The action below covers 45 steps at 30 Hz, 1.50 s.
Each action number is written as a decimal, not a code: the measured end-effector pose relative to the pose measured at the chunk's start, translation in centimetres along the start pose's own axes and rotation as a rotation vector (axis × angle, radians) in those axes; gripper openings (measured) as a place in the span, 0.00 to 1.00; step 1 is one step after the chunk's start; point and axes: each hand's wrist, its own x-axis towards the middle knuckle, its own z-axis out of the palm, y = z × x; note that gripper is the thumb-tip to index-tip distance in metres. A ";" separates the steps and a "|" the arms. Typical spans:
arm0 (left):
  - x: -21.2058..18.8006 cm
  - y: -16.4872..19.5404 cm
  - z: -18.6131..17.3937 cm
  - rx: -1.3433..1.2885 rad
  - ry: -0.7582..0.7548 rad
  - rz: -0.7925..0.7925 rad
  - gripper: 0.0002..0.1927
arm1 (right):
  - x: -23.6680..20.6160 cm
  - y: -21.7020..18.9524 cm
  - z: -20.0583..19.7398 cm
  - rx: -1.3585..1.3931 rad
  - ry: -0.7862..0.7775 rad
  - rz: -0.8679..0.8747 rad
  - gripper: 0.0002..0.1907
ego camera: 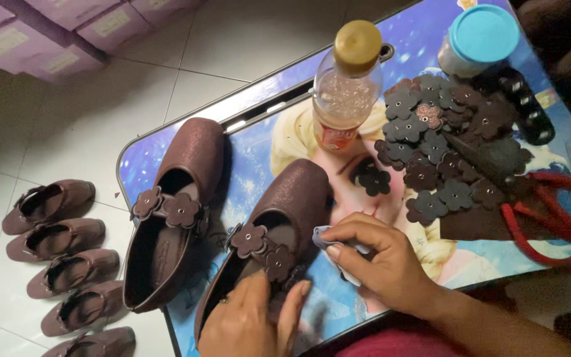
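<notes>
We see a small low table (259, 142) with a printed cartoon top in blue tones, standing on a pale tiled floor (87, 125). On the table lie two brown shoes (176, 211) with flower straps, side by side, a plastic bottle (346, 82) with a yellow cap, a jar (477, 39) with a turquoise lid, a heap of brown flower cut-outs (441, 155) and red-handled scissors (553, 215). On the floor a row of smaller brown shoes (67, 264) sits left of the table, with purple boxes (67, 33) beyond.
</notes>
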 end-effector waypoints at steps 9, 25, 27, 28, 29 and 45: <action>1.7 -1.9 -2.9 -0.317 0.196 -0.142 0.14 | -0.2 0.7 -0.1 0.080 -0.054 0.115 0.11; 4.0 1.2 -2.4 -0.276 0.050 -0.131 0.14 | 0.0 0.5 -0.3 0.001 -0.031 0.010 0.11; 4.7 0.6 -2.6 -0.425 -0.075 -0.313 0.13 | 0.0 0.2 -0.4 0.018 -0.019 0.146 0.12; 5.1 0.3 -2.7 -0.499 -0.139 -0.403 0.13 | 0.0 0.0 -0.4 0.032 -0.001 0.153 0.12; 5.3 0.2 -2.7 -0.486 -0.170 -0.429 0.14 | 0.1 -0.2 -0.4 0.044 0.018 0.154 0.12; 5.3 0.5 -1.8 -0.340 -0.117 -0.332 0.13 | -0.1 -2.3 2.3 -0.653 -0.069 -0.652 0.21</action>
